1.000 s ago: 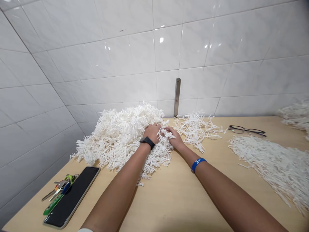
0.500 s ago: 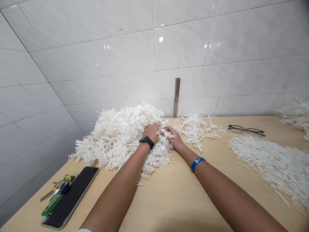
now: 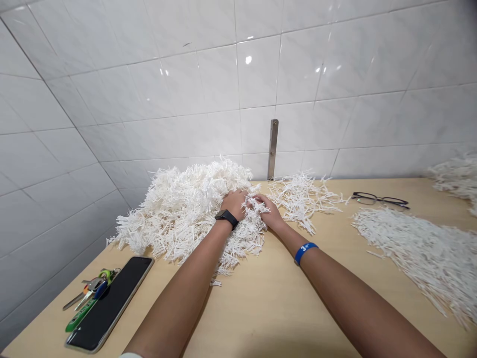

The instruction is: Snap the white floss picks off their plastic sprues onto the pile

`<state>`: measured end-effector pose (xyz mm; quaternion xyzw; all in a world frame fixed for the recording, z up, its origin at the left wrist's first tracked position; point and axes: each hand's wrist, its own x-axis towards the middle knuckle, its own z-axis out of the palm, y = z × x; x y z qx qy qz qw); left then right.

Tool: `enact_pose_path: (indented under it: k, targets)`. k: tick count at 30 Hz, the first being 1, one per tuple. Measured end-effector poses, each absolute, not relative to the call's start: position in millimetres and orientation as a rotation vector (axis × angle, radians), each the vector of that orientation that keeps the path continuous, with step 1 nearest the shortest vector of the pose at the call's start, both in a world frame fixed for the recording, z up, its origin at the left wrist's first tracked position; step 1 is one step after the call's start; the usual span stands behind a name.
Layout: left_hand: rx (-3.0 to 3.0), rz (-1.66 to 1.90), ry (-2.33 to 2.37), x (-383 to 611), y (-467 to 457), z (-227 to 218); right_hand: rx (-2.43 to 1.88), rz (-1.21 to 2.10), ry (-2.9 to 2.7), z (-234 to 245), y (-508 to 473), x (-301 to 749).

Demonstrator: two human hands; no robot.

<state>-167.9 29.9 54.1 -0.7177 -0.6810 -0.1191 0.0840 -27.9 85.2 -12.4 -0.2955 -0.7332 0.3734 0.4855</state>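
Observation:
A big heap of small white plastic sprigs [image 3: 186, 209] lies against the tiled wall at the back left of the wooden table [image 3: 268, 303]. My left hand [image 3: 234, 203], with a black watch on the wrist, rests on the heap's right side, fingers curled into the sprigs. My right hand [image 3: 269, 211], with a blue wristband, meets it there, fingers closed on a small cluster of white sprigs [image 3: 257, 205] between the two hands. The fingertips are partly hidden in the pieces.
A thinner scatter of sprigs [image 3: 301, 196] lies right of the hands. A flat pile of white sticks [image 3: 421, 253] covers the right side, another pile [image 3: 456, 179] at the far right. Glasses [image 3: 380, 200], a phone [image 3: 110, 301], keys [image 3: 87, 293] and a metal wall bracket [image 3: 273, 149] are present.

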Motion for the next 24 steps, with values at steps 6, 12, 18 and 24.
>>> enact_pose_path:
  k: [6, 12, 18, 24]
  targets:
    - [-2.138, -0.381, -2.008, -169.8, 32.2, 51.1, -0.717, 0.911, -1.784, -14.7, 87.0, -28.6]
    - [-2.134, -0.359, -2.0, -170.2, 32.2, 50.9, -0.716, 0.921, -1.789, -12.0, 84.7, -28.0]
    - [-2.13, -0.355, -1.985, -170.3, 32.8, 50.1, -0.704, 0.914, -1.791, -13.6, 86.4, -28.4]
    - [-2.146, -0.364, -1.978, -170.4, 33.0, 50.1, -0.731, 0.939, -1.804, -12.2, 84.6, -26.5]
